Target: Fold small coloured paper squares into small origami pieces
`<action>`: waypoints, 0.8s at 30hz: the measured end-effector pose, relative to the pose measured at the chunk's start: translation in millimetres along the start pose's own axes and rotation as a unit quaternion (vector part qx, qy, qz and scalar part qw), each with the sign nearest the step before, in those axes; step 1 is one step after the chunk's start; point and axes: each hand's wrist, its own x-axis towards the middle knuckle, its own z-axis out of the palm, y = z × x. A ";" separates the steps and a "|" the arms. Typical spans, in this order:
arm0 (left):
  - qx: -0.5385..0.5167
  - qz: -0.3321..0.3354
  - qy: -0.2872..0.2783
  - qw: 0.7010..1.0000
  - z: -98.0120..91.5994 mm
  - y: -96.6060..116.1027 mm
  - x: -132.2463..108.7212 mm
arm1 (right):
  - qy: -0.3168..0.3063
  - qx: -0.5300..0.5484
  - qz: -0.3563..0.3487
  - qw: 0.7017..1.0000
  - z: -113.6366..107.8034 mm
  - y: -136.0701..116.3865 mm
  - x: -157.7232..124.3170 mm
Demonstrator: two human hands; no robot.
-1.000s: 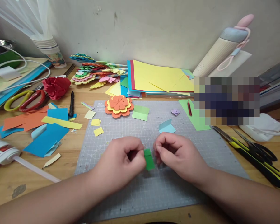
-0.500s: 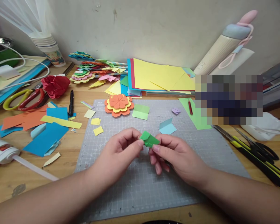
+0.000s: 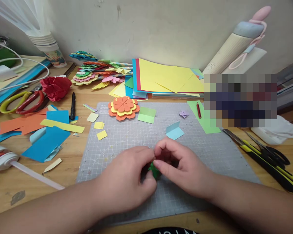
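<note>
Between my two hands is a small piece of folded green paper, mostly covered by the fingers. My left hand is closed on it, back of the hand turned up, with the thumb below the paper. The thumb and fingers of my right hand pinch it from the other side. Both hands are over the grey cutting mat. Beyond them on the mat lie a creased light blue paper, a light green folded paper, a small purple folded paper and a layered orange and yellow paper flower.
Yellow paper squares and blue scraps lie at left, near a glue gun. Scissors and a yellow-black utility knife are at right. Stacked coloured sheets and a bottle stand at the back.
Both hands have come lower and closer together. My left hand has turned over, and the green paper, plainly visible before, is now largely hidden between the fingers.
</note>
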 end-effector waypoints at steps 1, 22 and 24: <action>-0.001 -0.004 0.011 1.000 -0.1 0.1 -0.2 | 0.003 0.001 0.006 1.000 -0.3 0.0 1.1; -0.096 0.015 0.142 0.985 -4.4 -1.6 3.1 | 0.049 -0.104 -0.055 0.992 -4.3 -0.7 -2.0; -0.087 0.018 0.140 0.986 -3.7 -2.4 2.2 | 0.045 -0.110 -0.056 0.991 -3.9 -1.5 -1.4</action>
